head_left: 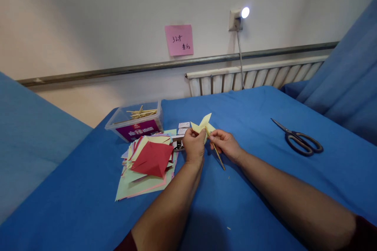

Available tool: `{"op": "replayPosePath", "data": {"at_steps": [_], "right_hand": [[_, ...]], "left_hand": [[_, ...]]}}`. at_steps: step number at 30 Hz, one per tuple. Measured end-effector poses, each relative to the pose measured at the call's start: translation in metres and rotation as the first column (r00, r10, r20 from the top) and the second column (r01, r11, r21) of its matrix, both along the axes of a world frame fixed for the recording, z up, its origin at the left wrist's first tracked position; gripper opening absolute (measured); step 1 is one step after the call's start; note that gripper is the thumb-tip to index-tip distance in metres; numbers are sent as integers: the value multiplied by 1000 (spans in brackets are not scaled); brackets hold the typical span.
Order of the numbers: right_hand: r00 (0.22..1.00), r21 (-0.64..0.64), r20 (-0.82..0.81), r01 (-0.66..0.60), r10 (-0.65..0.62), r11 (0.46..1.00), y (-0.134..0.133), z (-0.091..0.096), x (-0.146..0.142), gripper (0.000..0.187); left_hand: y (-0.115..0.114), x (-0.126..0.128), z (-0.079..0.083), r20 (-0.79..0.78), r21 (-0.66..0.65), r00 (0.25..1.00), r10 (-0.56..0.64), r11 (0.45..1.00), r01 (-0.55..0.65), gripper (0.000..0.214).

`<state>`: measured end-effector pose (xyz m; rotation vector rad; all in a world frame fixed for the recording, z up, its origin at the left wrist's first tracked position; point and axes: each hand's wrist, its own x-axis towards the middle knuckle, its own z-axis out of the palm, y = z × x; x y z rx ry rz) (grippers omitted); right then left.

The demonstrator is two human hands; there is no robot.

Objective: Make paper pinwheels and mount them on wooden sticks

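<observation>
Sleeves [365, 232] are cropped; left grip [194, 146] partly hides yellow paper [205, 120].

Scissors [291, 133] lie right of the paper pinwheel [205, 120]; left of it, paper sheets [153, 159] lie before a plastic tub [138, 129] of sticks [143, 113].

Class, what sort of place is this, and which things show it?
Probably an indoor craft corner: the paper pile and scissors suggest crafts, and the radiator along the wall points to a room indoors.
</observation>
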<state>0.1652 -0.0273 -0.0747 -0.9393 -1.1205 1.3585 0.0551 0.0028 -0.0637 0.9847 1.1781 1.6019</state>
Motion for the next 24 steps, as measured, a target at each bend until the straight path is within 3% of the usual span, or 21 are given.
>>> {"op": "replayPosePath", "data": {"at_steps": [24], "right_hand": [[997,-2,62,47,-47,999,2,-2,-2,35]], "left_hand": [[-6,1,9,-35,42,999,19,999,-18,23]]}}
